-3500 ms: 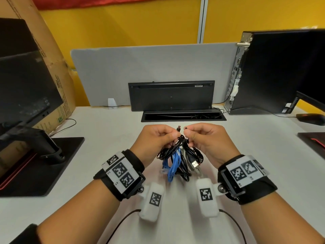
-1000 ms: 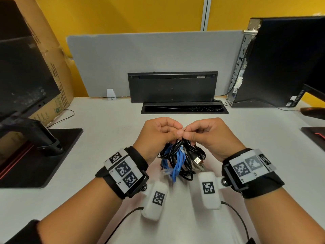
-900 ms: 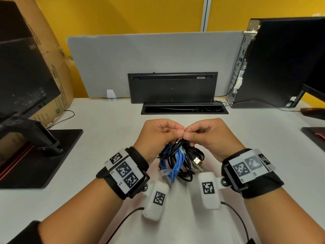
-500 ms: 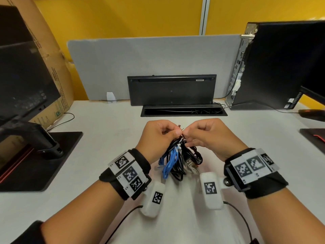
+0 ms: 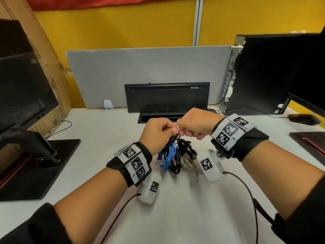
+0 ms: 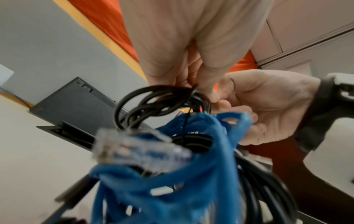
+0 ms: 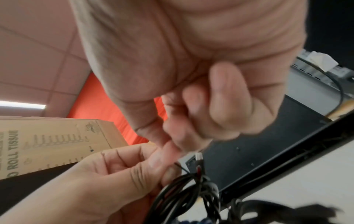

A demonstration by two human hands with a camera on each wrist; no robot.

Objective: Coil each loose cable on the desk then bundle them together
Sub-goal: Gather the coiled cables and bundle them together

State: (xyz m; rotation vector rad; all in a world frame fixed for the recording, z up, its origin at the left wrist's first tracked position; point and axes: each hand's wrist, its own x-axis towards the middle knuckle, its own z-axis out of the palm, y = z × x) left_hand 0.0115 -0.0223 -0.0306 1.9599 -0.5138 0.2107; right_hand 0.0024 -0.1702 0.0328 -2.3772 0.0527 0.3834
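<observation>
Even, bright indoor light fills the head view, with soft shadows on the white surface point(image 5: 175, 217) and straight edges bowing toward the frame's borders. Both wrist views are motion-blurred: the blue cable point(image 6: 153, 174) and its clear plug smear out of focus. A ceiling strip light point(image 7: 23, 104) glares.

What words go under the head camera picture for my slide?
Both hands pinch a thin tie atop the hanging cable bundle.

The cardboard box point(image 7: 55, 141) behind the left hand point(image 7: 107, 178) carries the only readable print: large letters running up its side spell "ROLL TISSUE", the last letter partly cut off. Smaller print beside them, and the label on the black panel point(image 5: 167, 96), are too blurred to read.
</observation>
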